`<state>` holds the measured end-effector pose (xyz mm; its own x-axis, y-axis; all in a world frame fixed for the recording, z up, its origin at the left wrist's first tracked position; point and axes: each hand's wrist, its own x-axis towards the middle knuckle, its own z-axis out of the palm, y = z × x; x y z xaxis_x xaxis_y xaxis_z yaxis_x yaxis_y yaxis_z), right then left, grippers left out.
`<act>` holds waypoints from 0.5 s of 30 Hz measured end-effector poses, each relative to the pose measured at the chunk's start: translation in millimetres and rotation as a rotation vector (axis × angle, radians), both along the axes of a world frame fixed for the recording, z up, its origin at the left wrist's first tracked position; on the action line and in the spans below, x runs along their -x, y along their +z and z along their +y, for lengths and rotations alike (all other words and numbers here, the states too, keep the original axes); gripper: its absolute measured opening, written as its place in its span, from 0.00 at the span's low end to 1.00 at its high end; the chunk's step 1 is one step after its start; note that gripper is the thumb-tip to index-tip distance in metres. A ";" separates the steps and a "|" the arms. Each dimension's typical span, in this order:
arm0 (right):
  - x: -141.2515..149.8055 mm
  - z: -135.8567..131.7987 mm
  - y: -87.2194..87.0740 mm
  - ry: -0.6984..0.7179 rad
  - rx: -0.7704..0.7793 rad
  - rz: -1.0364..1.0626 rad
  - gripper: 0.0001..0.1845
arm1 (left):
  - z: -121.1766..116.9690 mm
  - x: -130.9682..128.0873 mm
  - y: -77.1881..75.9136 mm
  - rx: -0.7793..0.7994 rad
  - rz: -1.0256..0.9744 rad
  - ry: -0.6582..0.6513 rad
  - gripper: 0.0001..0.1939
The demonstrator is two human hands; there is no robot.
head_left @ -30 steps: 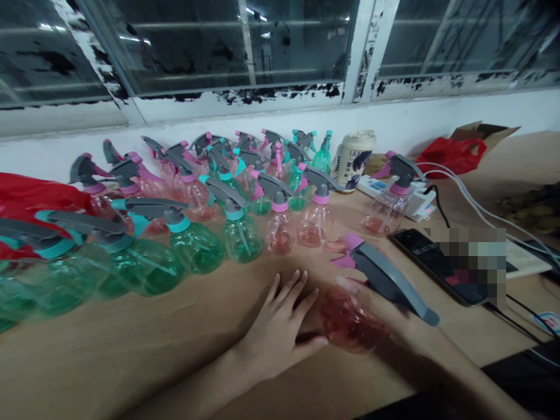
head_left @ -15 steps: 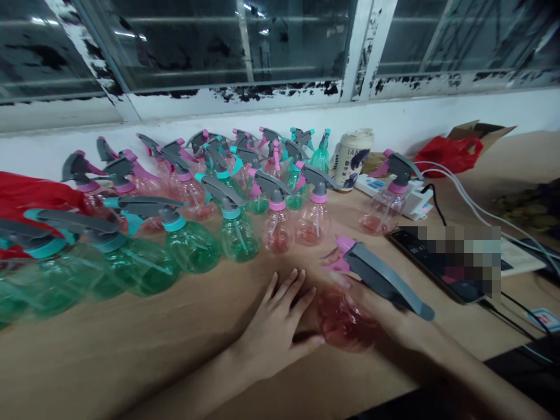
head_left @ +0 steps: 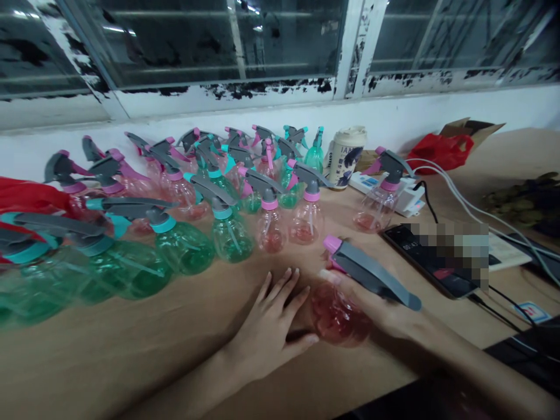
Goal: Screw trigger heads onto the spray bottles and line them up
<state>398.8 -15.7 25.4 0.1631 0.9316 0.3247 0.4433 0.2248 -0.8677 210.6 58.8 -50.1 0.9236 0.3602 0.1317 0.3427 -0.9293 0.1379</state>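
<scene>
The left hand (head_left: 258, 335) is bare, with slim fingers (head_left: 280, 286) and nails (head_left: 313, 338) which look short and smoothly rounded. The left forearm (head_left: 188, 379) is slender and bare too, toward the near edge. The right hand (head_left: 378, 306) is equally bare, and the right forearm (head_left: 472, 361), thin and uncovered, appears somewhat blurred at near right.

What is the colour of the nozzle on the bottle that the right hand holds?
Pink; the nozzle shows clearly in the head view.
</scene>
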 end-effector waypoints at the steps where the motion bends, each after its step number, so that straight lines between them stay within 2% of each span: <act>1: 0.0 0.3 0.1 0.001 0.004 0.002 0.10 | -0.1 0.1 -0.1 0.000 0.005 0.001 0.33; 6: -3.4 1.6 -0.6 0.020 -0.018 -0.032 0.08 | 0.0 1.0 -1.8 -0.012 0.003 0.006 0.34; 10: -6.1 -0.2 -3.9 0.077 -0.045 0.041 0.12 | 0.3 0.8 -2.8 -0.010 -0.023 0.007 0.34; 15: -4.8 -1.7 -8.1 0.021 -0.046 0.045 0.15 | 0.4 -0.1 -2.0 -0.012 -0.011 0.000 0.34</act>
